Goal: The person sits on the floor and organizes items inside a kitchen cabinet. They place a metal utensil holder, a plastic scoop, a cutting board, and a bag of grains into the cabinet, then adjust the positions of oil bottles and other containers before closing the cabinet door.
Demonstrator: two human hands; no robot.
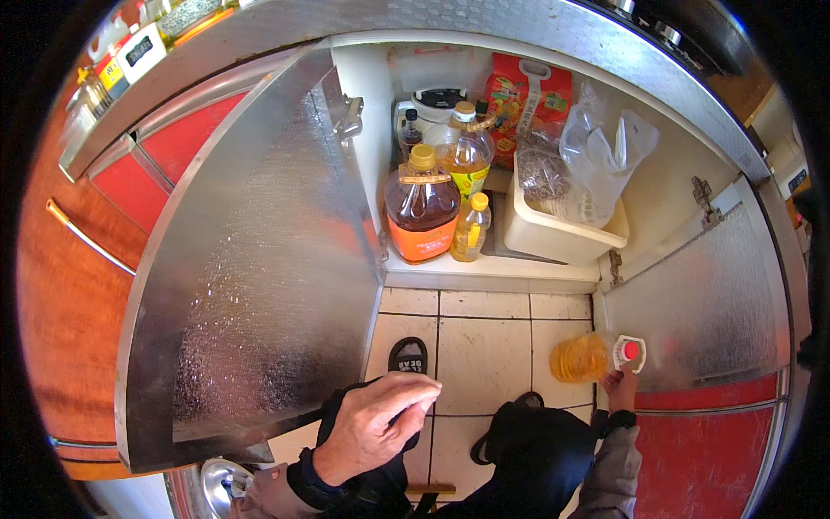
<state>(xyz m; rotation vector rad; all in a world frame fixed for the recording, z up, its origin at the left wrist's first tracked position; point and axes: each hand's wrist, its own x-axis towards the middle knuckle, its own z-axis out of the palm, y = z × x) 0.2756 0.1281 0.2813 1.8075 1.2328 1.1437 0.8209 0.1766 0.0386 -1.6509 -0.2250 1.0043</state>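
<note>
My right hand point(620, 388) is at the red cap and white handle of a large clear bottle of yellow oil point(579, 358), low at the right over the tiled floor. Nothing shows in my left hand point(377, 418), its fingers bent and fingertips close together, above my knee. Before me, in an open cabinet, stand a big peanut oil bottle with an orange label point(423, 214), a small yellow-capped bottle point(470, 228) and another large oil bottle point(465, 156). To their right, a cream plastic bin point(557, 240) holds plastic bags point(606, 156).
The left cabinet door point(259, 279) stands open beside my left arm, the right door point(700, 298) behind the oil bottle. A red package point(525, 97) and a white appliance point(434, 107) are at the cabinet's back. The metal counter edge point(454, 19) runs above. A slipper point(408, 355) shows below.
</note>
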